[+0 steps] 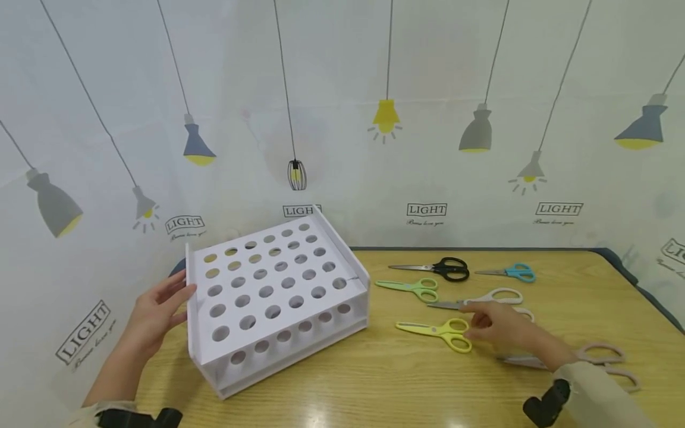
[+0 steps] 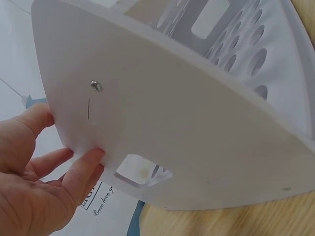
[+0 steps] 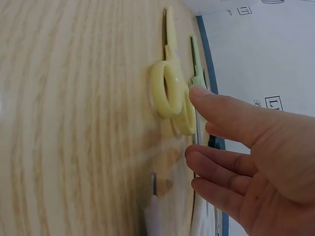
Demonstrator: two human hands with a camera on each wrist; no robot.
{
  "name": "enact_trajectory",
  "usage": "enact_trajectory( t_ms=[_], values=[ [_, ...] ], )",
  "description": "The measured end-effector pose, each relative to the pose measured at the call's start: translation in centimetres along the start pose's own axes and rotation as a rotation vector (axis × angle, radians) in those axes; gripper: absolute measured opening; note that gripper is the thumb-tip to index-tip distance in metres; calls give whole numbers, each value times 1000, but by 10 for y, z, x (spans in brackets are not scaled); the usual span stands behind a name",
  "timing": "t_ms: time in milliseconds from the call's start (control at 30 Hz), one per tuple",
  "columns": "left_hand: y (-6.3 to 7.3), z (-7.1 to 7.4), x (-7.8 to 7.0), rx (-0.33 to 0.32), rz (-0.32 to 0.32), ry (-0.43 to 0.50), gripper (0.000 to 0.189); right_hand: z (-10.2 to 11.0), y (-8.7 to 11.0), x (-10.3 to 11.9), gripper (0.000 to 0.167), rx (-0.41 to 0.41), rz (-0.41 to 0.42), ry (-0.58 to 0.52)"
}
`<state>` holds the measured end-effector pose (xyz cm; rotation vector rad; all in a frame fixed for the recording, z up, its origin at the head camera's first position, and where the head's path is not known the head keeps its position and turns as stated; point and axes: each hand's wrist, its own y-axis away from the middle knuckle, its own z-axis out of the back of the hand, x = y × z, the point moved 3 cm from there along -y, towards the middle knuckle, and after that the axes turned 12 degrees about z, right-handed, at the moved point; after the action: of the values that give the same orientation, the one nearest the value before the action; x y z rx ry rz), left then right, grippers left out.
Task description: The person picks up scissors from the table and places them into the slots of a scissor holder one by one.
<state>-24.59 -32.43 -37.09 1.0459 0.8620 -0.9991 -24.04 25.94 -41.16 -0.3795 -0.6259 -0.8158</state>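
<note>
1. Right grip (image 1: 499, 324): thumb and fingers apart, loosely bent, nothing visibly held. Whether it touches the scissors beside it cannot be told.
2. Yellow scissors (image 1: 437, 330): flat on the tabletop (image 1: 385, 380), handle loops just beside the right grip. Probably light, stiff and smooth; best taken by the loops, clear of the blades.
3. Left grip (image 1: 150, 309): fingers spread, fingertips against the outer side panel of the white rack (image 1: 274, 279), not visibly clamped.
4. The rack, left of the scissors, has rows of round holes in its top. Its thin boards appear light, rigid and rather slick; the side panel, with its cut-out (image 2: 140, 169), should offer the surest hold, while rough bending might strain the joints.
5. Farther out: white-handled scissors (image 1: 455, 305) partly behind the right grip; green (image 1: 414, 286), black (image 1: 441, 268) and blue scissors (image 1: 512, 272) beyond.
</note>
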Motion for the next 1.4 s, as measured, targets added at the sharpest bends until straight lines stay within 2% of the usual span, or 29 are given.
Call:
enact_trajectory(
  t_ms=[133, 267, 333, 367, 567, 1000, 1267, 1400],
  values=[
    [-23, 9, 20, -18, -1, 35, 70, -5, -2, -3, 56, -4, -5, 18],
    [2, -2, -2, -8, 16, -21, 74, -8, -4, -4, 57, -8, -9, 34],
    [12, -5, -9, -16, -1, -35, 74, -9, -5, -4, 57, -12, -10, 44],
    [23, -10, -19, -10, -1, -39, 74, -10, -5, -5, 56, -14, -11, 54],
    [24, -8, -19, -23, -7, -30, 74, -11, -9, -4, 49, -23, 4, 115],
    [23, -11, -21, -11, -3, -14, 71, -8, -10, -4, 47, -35, 16, 130],
    [24, -11, -20, 1, 6, -9, 72, -1, -12, 5, 55, -45, 35, 46],
    [24, -11, -20, 8, -1, -7, 72, 3, -13, 9, 54, -41, 42, 60]
  ],
)
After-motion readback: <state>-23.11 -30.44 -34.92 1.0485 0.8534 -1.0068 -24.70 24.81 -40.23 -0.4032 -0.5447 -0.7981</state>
